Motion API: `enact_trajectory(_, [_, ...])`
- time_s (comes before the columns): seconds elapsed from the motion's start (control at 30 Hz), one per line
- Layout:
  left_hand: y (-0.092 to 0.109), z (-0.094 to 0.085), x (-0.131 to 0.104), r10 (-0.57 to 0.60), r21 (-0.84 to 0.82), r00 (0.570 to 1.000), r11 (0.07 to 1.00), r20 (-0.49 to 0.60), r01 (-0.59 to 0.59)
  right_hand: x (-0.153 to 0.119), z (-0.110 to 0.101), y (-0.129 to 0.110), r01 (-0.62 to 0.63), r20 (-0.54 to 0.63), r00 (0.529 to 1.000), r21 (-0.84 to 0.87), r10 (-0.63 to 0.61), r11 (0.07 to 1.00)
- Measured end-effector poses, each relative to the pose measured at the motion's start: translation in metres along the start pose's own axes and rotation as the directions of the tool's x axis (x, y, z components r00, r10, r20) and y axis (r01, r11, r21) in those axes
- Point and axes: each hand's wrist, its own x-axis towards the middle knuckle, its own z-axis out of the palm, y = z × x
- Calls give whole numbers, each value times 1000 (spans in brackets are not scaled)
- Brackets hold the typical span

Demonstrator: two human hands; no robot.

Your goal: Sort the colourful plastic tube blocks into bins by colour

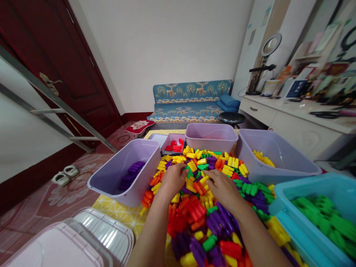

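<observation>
A heap of colourful plastic toy pieces (196, 209), shaped like ribbed rows of short tubes, covers the middle of the table. Over its far part, the fingers of my left hand (174, 180) are curled in at a green plastic piece (190, 172). To its right, my right hand (222, 186) reaches into the heap with thumb and forefinger apart, close to a yellow plastic piece (204, 180). Yellow, orange, red, purple and green pieces lie mixed around both hands. Some fingertips are partly hidden among them.
Around the heap stand a lavender bin (150, 146) with purple pieces, a small box (166, 144) with red ones, a back bin (211, 142), a right bin (280, 142) with yellow ones and a teal bin (286, 189) with green ones. Lids (50, 246) lie at front left.
</observation>
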Motion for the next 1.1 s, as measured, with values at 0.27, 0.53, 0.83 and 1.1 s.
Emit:
enact_trajectory(0.27, [0, 1, -3, 10, 6, 991, 1000, 136, -11, 0, -1, 4, -76, -24, 997, -30, 76, 997])
enact_trajectory(0.53, [3, 5, -4, 155, -134, 978, 982, 141, -136, -2, 1, 1, 50, 12, 999, 97, -51, 994])
enact_trajectory(0.83, [12, 23, -3, 314, -465, 945, 852, 90, -239, 3, 6, 2, -21, -70, 996, 354, 49, 935])
enact_trajectory(1.1, [11, 17, -2, 269, -484, 951, 859, 151, -166, 7, -18, 9, 185, -420, 726, 882, 545, 433])
